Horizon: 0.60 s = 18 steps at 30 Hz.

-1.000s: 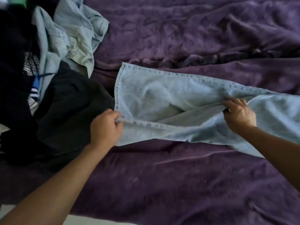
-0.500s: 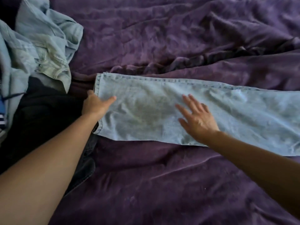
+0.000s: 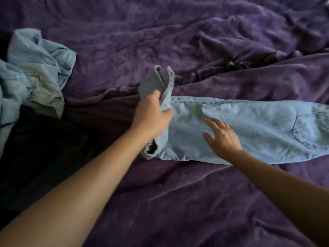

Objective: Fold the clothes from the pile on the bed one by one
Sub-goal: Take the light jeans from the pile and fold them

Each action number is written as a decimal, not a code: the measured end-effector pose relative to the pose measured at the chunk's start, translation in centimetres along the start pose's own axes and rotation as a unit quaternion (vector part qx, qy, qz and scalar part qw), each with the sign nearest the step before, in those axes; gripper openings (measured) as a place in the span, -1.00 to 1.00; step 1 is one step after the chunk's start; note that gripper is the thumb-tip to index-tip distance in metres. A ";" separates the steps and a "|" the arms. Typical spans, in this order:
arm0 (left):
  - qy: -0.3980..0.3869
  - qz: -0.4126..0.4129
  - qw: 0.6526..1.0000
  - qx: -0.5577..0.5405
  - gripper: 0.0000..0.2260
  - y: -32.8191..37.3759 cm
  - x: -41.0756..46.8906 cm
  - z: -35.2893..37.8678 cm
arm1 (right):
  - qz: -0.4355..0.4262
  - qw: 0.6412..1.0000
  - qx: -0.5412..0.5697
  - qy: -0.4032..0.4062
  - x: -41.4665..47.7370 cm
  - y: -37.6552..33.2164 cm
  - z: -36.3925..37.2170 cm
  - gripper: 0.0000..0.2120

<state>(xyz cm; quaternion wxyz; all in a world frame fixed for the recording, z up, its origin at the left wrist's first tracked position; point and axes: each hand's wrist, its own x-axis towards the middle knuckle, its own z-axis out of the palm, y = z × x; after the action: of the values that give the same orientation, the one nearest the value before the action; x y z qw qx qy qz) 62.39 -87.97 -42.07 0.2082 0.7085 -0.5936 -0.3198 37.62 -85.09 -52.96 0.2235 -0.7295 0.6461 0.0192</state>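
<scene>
Purple bedspread (image 3: 178, 32), crumpled denim (image 3: 41, 68) and dark clothes (image 3: 44, 148) at left, left hand (image 3: 151, 116) gripping hem of jeans (image 3: 258, 125), right hand (image 3: 220, 138) splayed

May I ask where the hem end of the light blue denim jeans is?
Head view, left of centre: the left hand grips the hem end, held above the purple bedspread, just left of the right hand.

Dim, soft, flat light; its source cannot be told. The purple blanket (image 3: 178, 202) shows faint shadows in its creases, and the dark clothes (image 3: 35, 148) at the left sink to near-black without detail. The left hand (image 3: 151, 118) and the denim hem (image 3: 158, 81) it holds up are motion-blurred. Wide-angle stretch swells both forearms (image 3: 71, 193) toward the lower corners.
</scene>
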 end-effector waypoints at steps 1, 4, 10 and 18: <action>-0.020 -0.001 1.000 0.004 -0.79 1.9 -0.1 2.3 | 0.018 1.000 0.007 0.016 -0.7 2.0 -1.0 -0.51; -0.091 -0.044 0.995 -0.021 -0.75 6.0 -0.4 9.5 | 0.065 0.997 0.021 0.040 -2.6 7.4 -3.2 -0.53; -0.066 0.027 0.997 0.041 -0.75 5.9 -1.7 19.1 | 0.097 0.993 0.031 0.059 -5.1 16.0 -5.1 -0.54; -0.276 -0.055 0.892 0.355 -0.35 0.8 -3.1 23.7 | -0.014 0.999 0.020 0.043 -7.8 24.1 -6.7 -0.57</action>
<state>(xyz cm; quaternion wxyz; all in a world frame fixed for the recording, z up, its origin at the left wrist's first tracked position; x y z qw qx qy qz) 44.93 -83.07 -57.71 -0.2470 0.6504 -0.6608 -0.2816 11.66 -81.72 -51.71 0.2102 -0.7338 0.6454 -0.0280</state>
